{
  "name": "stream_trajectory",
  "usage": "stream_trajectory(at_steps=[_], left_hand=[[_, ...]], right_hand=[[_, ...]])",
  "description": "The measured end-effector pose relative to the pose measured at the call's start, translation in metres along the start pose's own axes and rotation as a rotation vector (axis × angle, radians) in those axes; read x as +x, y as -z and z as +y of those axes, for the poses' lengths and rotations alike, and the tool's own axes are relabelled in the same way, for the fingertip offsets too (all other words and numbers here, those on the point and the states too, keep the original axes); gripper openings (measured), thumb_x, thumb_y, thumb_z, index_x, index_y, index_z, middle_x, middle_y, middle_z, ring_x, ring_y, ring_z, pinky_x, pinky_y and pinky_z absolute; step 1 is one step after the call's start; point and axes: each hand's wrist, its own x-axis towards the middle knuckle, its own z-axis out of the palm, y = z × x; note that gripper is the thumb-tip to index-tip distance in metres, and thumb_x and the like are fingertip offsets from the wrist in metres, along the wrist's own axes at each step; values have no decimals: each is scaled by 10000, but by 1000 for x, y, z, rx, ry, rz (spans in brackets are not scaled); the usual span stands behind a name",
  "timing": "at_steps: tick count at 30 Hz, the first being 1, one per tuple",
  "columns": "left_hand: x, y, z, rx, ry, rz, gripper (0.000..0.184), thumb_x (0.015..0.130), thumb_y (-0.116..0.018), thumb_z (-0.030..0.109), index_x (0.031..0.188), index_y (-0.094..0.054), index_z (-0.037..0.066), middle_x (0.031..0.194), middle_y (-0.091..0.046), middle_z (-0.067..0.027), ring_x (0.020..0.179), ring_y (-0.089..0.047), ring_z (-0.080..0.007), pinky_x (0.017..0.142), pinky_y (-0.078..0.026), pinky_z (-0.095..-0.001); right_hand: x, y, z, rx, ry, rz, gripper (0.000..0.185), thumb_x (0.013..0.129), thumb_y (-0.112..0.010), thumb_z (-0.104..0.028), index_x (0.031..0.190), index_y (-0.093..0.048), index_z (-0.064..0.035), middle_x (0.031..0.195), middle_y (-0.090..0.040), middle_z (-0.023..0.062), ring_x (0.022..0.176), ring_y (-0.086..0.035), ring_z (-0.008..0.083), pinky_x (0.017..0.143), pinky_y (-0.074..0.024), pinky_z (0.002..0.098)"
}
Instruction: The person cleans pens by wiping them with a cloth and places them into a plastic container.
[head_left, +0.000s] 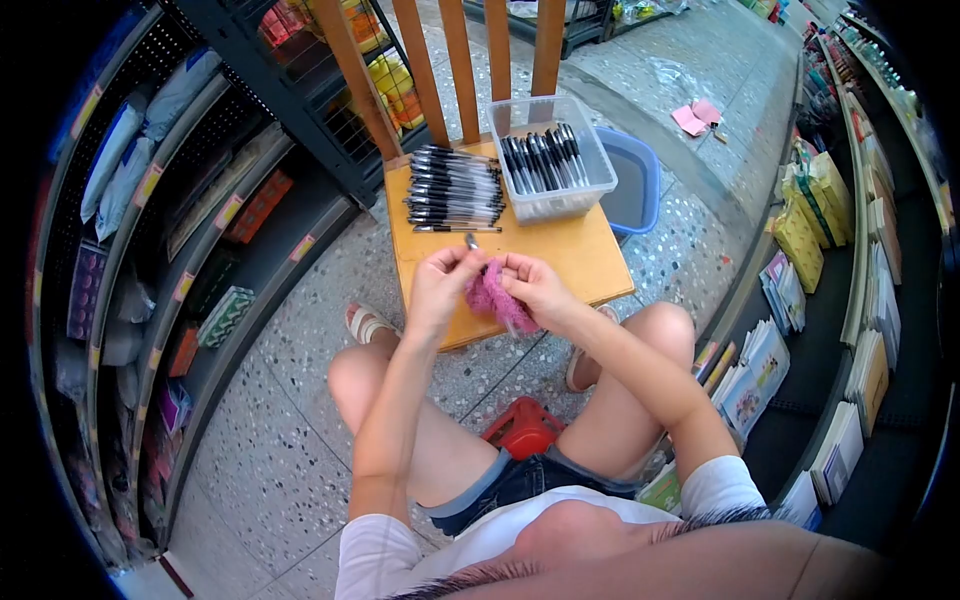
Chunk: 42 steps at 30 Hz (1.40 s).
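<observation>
My left hand (440, 288) is closed in a pinch on a pen (472, 241), whose end sticks up past my fingertips while the rest is hidden. A fuzzy pink cloth (490, 295) is bunched in my closed right hand (538, 292), against the left fingertips. Both hands are over the front of a yellow wooden chair seat (590, 270). Just beyond them lies a row of black-and-clear pens (452, 188), stacked side by side. To its right, a clear plastic box (560, 204) holds several more pens, standing at a slant.
A blue basin (650, 190) stands behind the chair's right side. Shelves with packaged goods (120, 180) curve along the left; shelves of notebooks (755, 375) and yellow bags (800, 235) line the right. Pink paper pieces (697, 117) lie on the speckled floor. A red stool (523, 428) is beneath me.
</observation>
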Motion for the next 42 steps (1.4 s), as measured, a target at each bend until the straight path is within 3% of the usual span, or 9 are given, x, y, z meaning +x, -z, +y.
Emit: stream_trajectory(at_steps=[1, 4, 7, 22, 34, 40, 42], left_hand=[[-1, -2, -2, 26, 24, -27, 171, 838, -660, 178, 860, -630, 10, 752, -605, 15, 646, -514, -34, 587, -401, -175], [2, -1, -5, -2, 8, -4, 118, 842, -648, 143, 876, -633, 31, 809, -617, 12, 716, -525, -41, 662, -407, -188], [5, 2, -5, -17, -57, 92, 172, 833, -668, 176, 862, -632, 10, 759, -608, 12, 647, -513, -31, 579, -398, -172], [14, 34, 12, -163, -147, 162, 185, 861, -632, 162, 922, -624, -13, 860, -633, -26, 767, -545, -52, 712, -419, -191], [16, 35, 14, -261, -218, 168, 182, 873, -617, 164, 946, -621, -3, 872, -630, -15, 779, -550, -49, 712, -429, -183], [12, 28, 20, -159, -229, 232, 166, 877, -614, 169, 912, -617, 6, 849, -619, -1, 744, -530, -36, 681, -414, -173], [12, 30, 18, 4, -272, 260, 166, 878, -615, 176, 892, -607, 12, 829, -608, 6, 738, -527, -36, 671, -408, -169]], right_hand=[[2, 1, 1, 56, 8, 15, 224, 905, -515, -84, 1110, -517, 6, 928, -627, 45, 826, -590, 84, 735, -482, 226], [1, 1, -2, 38, -15, -14, 222, 908, -520, -97, 1105, -520, 4, 921, -635, 55, 823, -605, 100, 731, -488, 224], [3, 2, -2, -7, -38, -38, 219, 911, -517, -100, 1103, -523, 5, 919, -637, 57, 809, -605, 96, 720, -485, 211], [-1, 4, 7, -83, -84, -131, 251, 908, -522, -86, 1139, -522, 11, 966, -624, 31, 836, -573, 47, 729, -463, 182], [-8, 3, -9, -240, 0, -120, 325, 901, -490, -54, 1215, -455, 24, 1080, -595, 62, 958, -566, 106, 859, -449, 250], [-7, 4, -15, -374, -11, -36, 286, 897, -483, -44, 1170, -489, 40, 1046, -607, 78, 935, -568, 107, 822, -466, 250], [-7, 4, -17, -409, -36, 34, 269, 905, -482, -55, 1159, -503, 29, 1001, -615, 62, 887, -574, 94, 794, -470, 238]])
